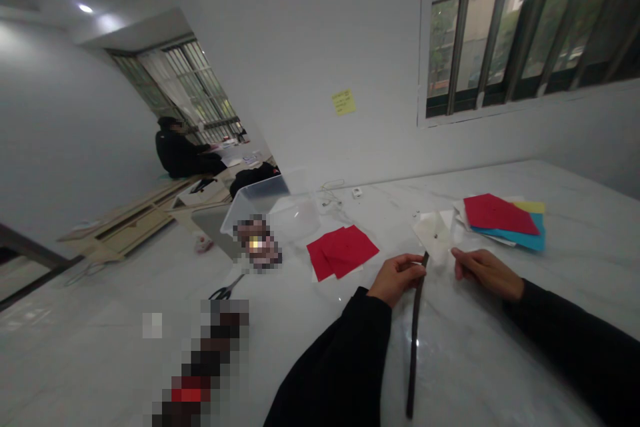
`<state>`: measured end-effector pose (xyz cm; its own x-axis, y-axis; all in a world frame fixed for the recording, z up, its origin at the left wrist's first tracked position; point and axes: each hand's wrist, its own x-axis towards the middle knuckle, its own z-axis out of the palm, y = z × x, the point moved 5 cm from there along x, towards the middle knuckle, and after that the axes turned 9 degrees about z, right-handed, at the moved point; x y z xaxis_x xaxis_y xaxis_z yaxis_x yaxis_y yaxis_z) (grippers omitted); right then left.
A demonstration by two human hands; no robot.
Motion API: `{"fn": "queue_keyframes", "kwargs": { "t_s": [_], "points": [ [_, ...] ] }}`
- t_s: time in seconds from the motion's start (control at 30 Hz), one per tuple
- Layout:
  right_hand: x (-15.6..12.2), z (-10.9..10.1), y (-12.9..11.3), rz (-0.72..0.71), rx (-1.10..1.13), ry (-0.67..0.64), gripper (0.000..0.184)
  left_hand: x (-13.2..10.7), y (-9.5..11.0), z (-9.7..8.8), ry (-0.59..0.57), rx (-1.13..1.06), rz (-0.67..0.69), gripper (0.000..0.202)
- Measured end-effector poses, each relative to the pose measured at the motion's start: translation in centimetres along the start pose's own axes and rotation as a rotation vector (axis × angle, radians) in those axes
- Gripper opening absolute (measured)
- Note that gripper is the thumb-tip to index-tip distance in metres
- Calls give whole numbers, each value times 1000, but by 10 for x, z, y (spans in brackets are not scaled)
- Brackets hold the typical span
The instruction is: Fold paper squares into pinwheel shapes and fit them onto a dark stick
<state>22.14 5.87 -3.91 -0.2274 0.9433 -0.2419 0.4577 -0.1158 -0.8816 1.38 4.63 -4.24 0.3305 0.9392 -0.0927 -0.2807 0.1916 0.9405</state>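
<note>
My left hand (399, 277) is closed around the top end of a long dark stick (414, 347), which hangs down toward me. At the stick's top sits a piece of white paper (434, 235) with a small dark mark. My right hand (484, 270) pinches the right lower edge of that white paper with fingers pressed together. Both sleeves are black. The hands hover just above a white marble table (500, 360).
Red paper sheets (343, 251) lie left of the hands. A stack of red, blue, yellow and white sheets (505, 220) lies at the right. A clear plastic box (273, 210) and scissors (227, 290) are further left. A person sits far back at another table (183, 153).
</note>
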Motion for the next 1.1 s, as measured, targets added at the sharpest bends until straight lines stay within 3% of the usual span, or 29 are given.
{"fn": "queue_keyframes", "kwargs": {
  "t_s": [0.2, 0.27, 0.47, 0.73, 0.93, 1.1],
  "points": [
    [-1, -22, 0, -75, 142, 293, 59, -2, 2, 1, 5, 5, 5, 52],
    [-1, -29, 3, -67, 195, 363, 64, -2, 3, 2, -3, 9, 5, 51],
    [4, -20, 8, 33, 92, 186, 73, -1, 3, 0, 39, 21, 9, 53],
    [0, -26, 3, -75, 170, 310, 60, -1, 4, 0, 54, -16, 25, 53],
    [-5, -19, -3, -54, 145, 304, 86, -3, 7, 2, 41, -17, 5, 56],
    [-1, -18, 0, -96, 0, 263, 70, -5, 9, 4, 5, 14, 2, 53]
  ]
}}
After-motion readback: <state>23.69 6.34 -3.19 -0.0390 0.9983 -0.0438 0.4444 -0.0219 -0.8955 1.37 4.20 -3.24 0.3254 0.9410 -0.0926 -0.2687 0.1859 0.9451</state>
